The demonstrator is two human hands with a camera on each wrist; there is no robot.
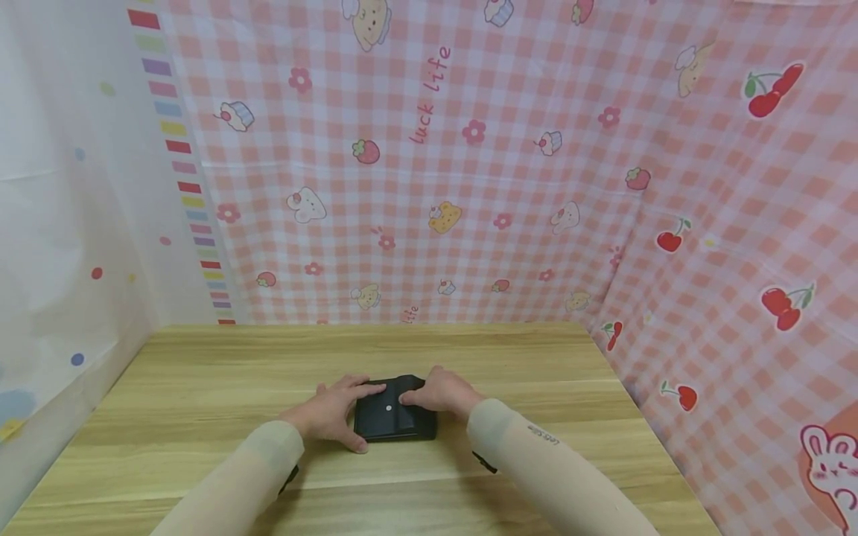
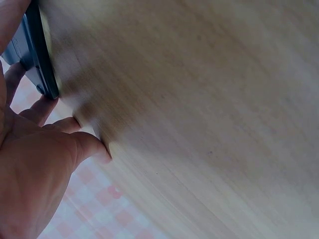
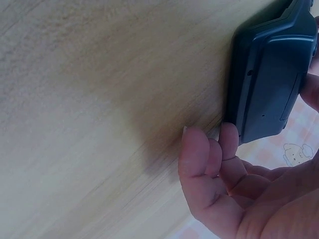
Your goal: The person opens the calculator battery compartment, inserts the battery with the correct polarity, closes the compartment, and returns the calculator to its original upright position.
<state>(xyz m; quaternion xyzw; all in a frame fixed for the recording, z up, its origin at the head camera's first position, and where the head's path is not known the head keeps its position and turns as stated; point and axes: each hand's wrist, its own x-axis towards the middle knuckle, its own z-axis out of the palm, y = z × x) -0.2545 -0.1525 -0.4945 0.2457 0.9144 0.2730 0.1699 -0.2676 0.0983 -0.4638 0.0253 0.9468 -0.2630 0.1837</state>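
A black, flat plastic device (image 1: pixel 383 418) lies on the wooden table, a pale round spot on its upper face and a raised wedge along its right part. My left hand (image 1: pixel 331 414) grips its left side, thumb at the near left corner and index finger over the far part of the top. From the right, my right hand (image 1: pixel 444 392) holds the far right corner, its thumb on the upper face and its other fingers around the far edge. The right wrist view shows a panel seam and small holes on the device (image 3: pixel 269 82), with fingertips right at its edge.
The wood-grain table (image 1: pixel 375 491) spreads around both hands. Behind it hangs a pink checked cloth (image 1: pixel 402 246), with another cherry-print cloth (image 1: pixel 731 246) along the right side. A white dotted cloth (image 1: pixel 60 223) hangs on the left.
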